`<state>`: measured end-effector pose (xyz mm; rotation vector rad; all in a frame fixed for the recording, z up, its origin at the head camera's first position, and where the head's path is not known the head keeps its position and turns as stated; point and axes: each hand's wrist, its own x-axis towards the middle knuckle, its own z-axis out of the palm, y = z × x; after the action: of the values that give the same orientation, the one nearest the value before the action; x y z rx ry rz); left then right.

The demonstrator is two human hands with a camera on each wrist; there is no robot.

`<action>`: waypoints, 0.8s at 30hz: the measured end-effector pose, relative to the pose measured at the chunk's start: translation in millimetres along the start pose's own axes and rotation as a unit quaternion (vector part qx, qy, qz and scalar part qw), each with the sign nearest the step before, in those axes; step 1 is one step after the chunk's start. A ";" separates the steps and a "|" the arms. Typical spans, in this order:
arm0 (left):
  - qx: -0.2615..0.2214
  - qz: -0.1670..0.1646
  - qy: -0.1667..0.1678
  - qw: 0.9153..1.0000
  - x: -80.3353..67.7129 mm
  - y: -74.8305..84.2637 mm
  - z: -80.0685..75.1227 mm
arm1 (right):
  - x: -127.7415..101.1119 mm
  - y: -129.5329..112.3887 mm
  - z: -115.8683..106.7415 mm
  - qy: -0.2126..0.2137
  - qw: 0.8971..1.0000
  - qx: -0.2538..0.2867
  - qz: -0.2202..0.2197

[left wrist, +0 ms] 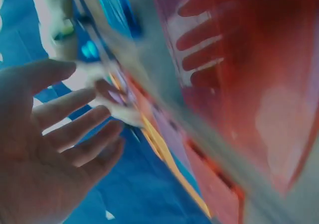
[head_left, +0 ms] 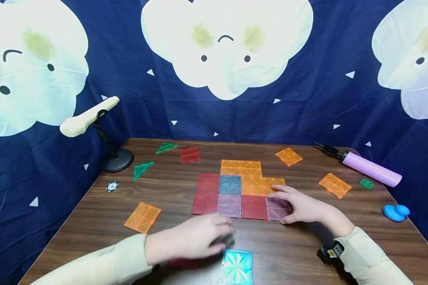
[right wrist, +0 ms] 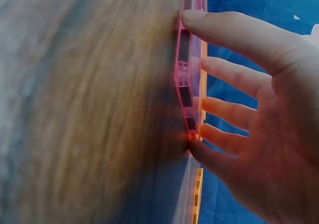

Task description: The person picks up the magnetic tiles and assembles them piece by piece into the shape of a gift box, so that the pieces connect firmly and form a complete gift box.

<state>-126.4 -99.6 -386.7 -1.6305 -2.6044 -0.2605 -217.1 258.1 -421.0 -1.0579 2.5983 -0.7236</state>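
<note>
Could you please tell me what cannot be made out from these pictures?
Head view: red tile, partly hidden by the left hand.
Head view: teal tile, its near edge cut off by the bottom edge.
Head view: sleeve lettering, too small to read.
Right wrist view: table, blurred.

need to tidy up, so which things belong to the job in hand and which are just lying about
Job, it seems:
- joined tiles
- shiny tile
- nearby red tile
- perhaps loose tiles

Lying about, likely:
- pump
- chip
- stand
- blue object
- green piece
</note>
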 end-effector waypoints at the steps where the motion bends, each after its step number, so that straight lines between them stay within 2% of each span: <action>1: 0.004 0.015 -0.012 1.000 -5.1 7.6 1.4 | 0.0 -0.6 0.0 -0.001 1.000 0.004 0.000; 3: -0.006 0.041 -0.044 0.998 -12.5 20.0 4.1 | -0.4 -1.7 -0.1 0.001 1.000 0.008 0.001; 7: -0.024 0.062 -0.114 0.991 -20.5 34.8 13.4 | 0.0 -2.9 0.1 0.000 1.000 0.006 0.005; 10: -0.002 0.068 -0.136 0.988 -21.3 39.6 22.8 | 0.6 -3.7 0.2 -0.003 1.000 0.000 0.009; 17: 0.050 0.065 -0.118 0.990 -6.9 40.7 33.0 | 0.6 -5.2 -0.3 -0.003 1.000 0.008 0.019; 21: 0.095 0.071 -0.083 0.990 6.7 42.0 36.9 | 0.0 -5.4 -0.1 0.000 1.000 0.007 0.018; 24: 0.142 0.073 -0.060 0.985 16.3 44.5 40.2 | -0.1 -4.7 0.7 0.003 1.000 0.003 0.015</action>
<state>-92.1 -59.1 -419.0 -1.7667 -2.4437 0.2149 -214.0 255.1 -419.1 -1.0138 2.6086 -0.7288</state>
